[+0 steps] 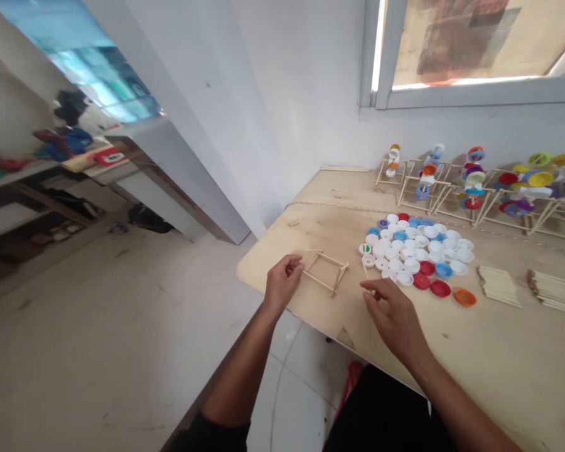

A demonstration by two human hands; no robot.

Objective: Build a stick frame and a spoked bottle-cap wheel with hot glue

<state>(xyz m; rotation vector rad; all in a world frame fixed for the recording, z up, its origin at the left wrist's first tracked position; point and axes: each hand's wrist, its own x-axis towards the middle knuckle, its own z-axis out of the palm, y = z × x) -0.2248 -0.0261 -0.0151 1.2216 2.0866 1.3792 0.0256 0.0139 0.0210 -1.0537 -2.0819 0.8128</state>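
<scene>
My left hand (pixel 282 279) pinches one end of a small frame of thin wooden sticks (pixel 326 270) that rests on the plywood table (pixel 405 351). Right of the frame, my right hand (pixel 392 309) hovers low over the table with fingers loosely curled, fingertips close to a thin stick near the bottle caps; whether it holds anything is unclear. A cluster of plastic bottle caps (pixel 417 251), mostly white with some blue and red, lies just beyond my right hand. An orange cap (pixel 464 297) sits at the cluster's right end.
Two bundles of wooden sticks (pixel 499 285) (pixel 556 291) lie at the right. Finished stick-and-cap models (pixel 471 185) line the wall under the window. The table's left edge drops to a tiled floor; shelves with clutter (pixel 70 144) stand far left.
</scene>
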